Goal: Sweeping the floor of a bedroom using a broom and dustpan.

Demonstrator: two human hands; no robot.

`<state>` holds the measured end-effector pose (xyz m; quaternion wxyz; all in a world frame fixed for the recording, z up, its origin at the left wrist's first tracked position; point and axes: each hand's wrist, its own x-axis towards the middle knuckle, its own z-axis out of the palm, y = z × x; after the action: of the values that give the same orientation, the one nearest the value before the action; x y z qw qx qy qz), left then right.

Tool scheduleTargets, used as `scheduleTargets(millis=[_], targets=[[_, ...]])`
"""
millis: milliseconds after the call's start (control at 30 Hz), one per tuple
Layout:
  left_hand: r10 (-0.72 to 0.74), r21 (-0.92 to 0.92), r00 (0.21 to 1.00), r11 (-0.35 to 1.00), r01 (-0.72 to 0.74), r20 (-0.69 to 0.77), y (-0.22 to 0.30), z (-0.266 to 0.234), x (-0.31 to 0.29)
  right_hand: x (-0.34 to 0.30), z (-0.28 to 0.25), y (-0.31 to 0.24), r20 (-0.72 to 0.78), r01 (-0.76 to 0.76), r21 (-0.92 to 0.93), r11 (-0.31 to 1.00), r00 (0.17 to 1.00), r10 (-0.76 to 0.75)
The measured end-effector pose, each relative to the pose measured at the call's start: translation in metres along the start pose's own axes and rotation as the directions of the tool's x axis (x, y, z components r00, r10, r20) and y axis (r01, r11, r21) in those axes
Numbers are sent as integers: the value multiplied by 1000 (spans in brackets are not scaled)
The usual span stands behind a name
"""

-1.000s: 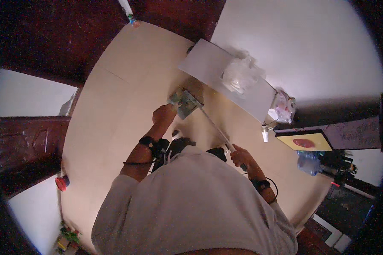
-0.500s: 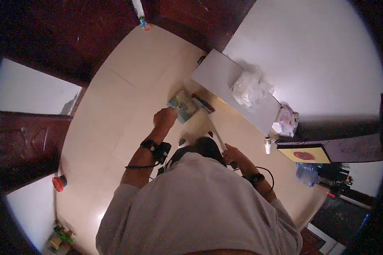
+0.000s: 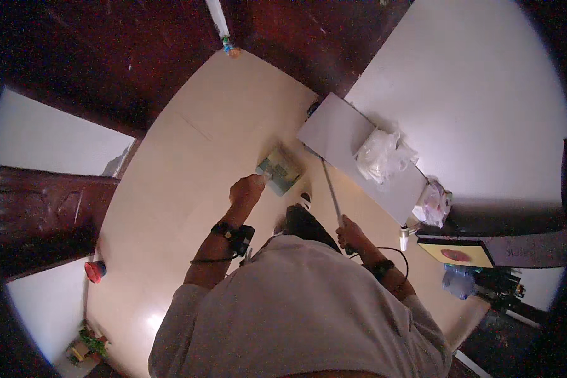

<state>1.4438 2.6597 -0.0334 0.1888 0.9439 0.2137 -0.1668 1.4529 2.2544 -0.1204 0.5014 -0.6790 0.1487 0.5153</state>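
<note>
My left hand (image 3: 247,190) is closed on the handle of a greenish dustpan (image 3: 285,171), its pan out over the pale floor ahead of me. Whether the pan touches the floor I cannot tell. In my right hand (image 3: 354,234) is the dark grip of a broom (image 3: 331,189), fingers wrapped round it. Its thin stick runs forward to the lower edge of a low white cabinet (image 3: 337,129). The broom's head is out of sight there, hidden by the cabinet.
White plastic bags (image 3: 384,156) lie on the cabinet, with another bagged bundle (image 3: 433,203) at its near end. A yellow picture panel (image 3: 453,253) and a blue water jug (image 3: 458,281) stand to the right. A red bowl-shaped container (image 3: 95,271) sits by the left wall.
The broom's head, visible beside the dustpan before, has gone forward and right under the cabinet's edge. One foot has stepped ahead. The dustpan stays in my left hand.
</note>
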Motion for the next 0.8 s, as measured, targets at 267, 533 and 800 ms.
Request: scheduleTargets(millis=[267, 533, 800], targets=[[-66, 114, 993, 992, 54, 103, 24, -21, 54, -54, -11, -124, 238, -12, 19, 1000, 971, 7], [-58, 78, 990, 996, 48, 127, 15, -57, 82, -50, -42, -118, 314, -487, 459, 743, 872, 377], [62, 33, 994, 997, -65, 91, -41, -73, 134, 61, 38, -62, 296, 662, -466, 587, 742, -602]])
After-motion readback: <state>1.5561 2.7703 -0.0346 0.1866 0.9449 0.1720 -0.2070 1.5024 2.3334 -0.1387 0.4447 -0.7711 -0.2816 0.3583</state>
